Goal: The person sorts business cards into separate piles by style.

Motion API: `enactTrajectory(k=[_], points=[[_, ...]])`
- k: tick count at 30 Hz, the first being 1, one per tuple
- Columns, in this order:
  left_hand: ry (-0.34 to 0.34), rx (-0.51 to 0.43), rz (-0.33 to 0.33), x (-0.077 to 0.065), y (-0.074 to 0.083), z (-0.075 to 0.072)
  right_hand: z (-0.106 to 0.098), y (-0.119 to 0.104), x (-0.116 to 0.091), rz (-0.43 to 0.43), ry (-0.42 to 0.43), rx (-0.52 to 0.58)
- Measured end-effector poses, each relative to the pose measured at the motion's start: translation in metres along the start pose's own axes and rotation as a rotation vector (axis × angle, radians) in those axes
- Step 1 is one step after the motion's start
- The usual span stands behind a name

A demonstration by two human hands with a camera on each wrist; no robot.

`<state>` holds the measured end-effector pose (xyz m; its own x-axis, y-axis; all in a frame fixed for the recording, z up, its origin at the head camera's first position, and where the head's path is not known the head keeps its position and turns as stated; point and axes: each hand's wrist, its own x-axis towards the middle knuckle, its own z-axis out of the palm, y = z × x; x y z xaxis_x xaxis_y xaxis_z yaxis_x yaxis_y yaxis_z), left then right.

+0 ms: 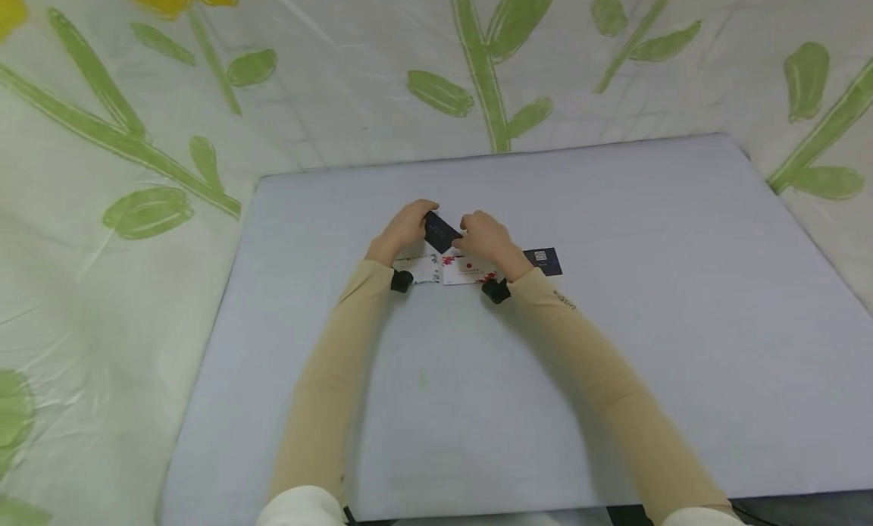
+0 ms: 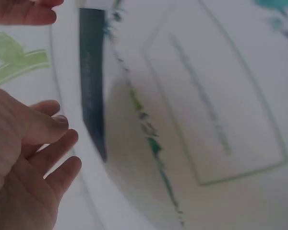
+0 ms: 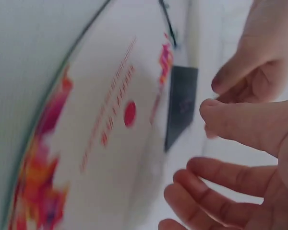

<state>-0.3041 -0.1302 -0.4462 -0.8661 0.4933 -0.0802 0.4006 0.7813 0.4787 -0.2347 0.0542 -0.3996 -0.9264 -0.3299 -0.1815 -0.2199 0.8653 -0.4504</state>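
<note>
A dark card (image 1: 442, 233) lies at a slant between my two hands. My left hand (image 1: 404, 229) is at its left end, with loosely bent fingers and nothing visible in its grasp in the left wrist view. At the card's right end is my right hand (image 1: 486, 236); in the right wrist view its thumb and fingers (image 3: 221, 177) are spread apart around empty space. Whether either hand touches the card cannot be told. Below it lie a white card with a green outline (image 2: 216, 110) and a white card with red flowers (image 3: 110, 96).
Right of the right wrist lies another dark card with a square code (image 1: 548, 261). All the cards are on a large pale table (image 1: 682, 283). Behind it hangs a whitish sheet with green leaves (image 1: 368, 56). A dark wrist camera (image 1: 402, 281) sits by the left wrist.
</note>
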Motion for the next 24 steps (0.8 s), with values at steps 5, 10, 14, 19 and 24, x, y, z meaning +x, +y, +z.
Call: enactTrajectory(k=[5,10,14,19,24], points=[[-0.090,0.059,-0.009,-0.014,0.019,-0.007,0.015,-0.012,0.009,0.024,0.017,-0.099],[-0.097,0.118,-0.003,-0.028,0.034,-0.011,0.023,-0.019,0.015,0.047,0.016,-0.166],[-0.099,0.127,-0.026,-0.027,0.032,-0.009,0.022,-0.019,0.019,0.081,0.006,-0.139],[-0.082,0.111,-0.018,-0.026,0.031,-0.010,0.018,-0.011,0.023,0.096,0.013,-0.049],[0.003,0.027,0.008,-0.027,0.029,-0.014,0.011,-0.002,0.023,0.064,0.061,0.000]])
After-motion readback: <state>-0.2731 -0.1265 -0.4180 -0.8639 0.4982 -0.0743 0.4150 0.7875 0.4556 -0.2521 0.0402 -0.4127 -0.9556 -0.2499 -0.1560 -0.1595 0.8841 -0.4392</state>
